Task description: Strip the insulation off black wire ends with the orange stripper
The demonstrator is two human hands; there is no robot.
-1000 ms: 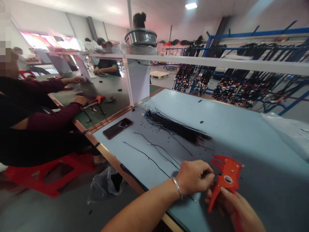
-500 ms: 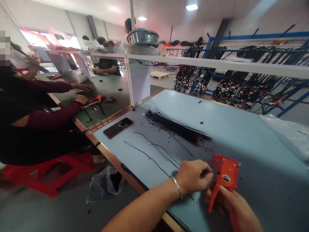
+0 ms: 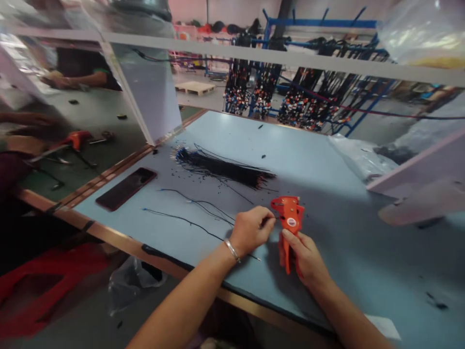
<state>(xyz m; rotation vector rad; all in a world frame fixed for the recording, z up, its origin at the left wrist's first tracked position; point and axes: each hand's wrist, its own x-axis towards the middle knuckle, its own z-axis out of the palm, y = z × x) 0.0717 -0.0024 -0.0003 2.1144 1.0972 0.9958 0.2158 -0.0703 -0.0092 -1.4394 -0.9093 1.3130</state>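
Inspector: Left hand, state and position?

Operator: My left hand [image 3: 250, 230] is closed in a pinch. Thumb and fingertips grip a thin black wire [image 3: 272, 219] just beside the head of the orange plastic hand-held wire stripper [image 3: 289, 215]. A silver metal bracelet [image 3: 231, 250] sits on that wrist.

Inspector: Right hand?

Operator: My right hand [image 3: 307, 257] is wrapped around the stripper's handles, with the thumb lying up along the body under the round label. The tool stands upright, head away from me, over the near part of the pale blue worktable [image 3: 327, 160]. Whether its jaws bite the wire I cannot tell; the spot is too small.

Inspector: Other items on the bench?

Operator: Beyond my hands lies a thick bundle of black wires [image 3: 221, 167], running left to right, with its tips fanned at the left end. Between the bundle and my hands lie a few loose black wires [image 3: 203, 206]; one passes under my left wrist. A dark rectangular phone [image 3: 125, 189] lies flat near the table's left edge, well apart from the tool. A clear plastic bag [image 3: 358, 155] rests at the far right.

Inspector: Neighbouring station?

Operator: On the green table [image 3: 98, 116] to the left lies a second orange tool [image 3: 74, 139], blurred. Another person's hand [image 3: 60, 82] rests at the far side.
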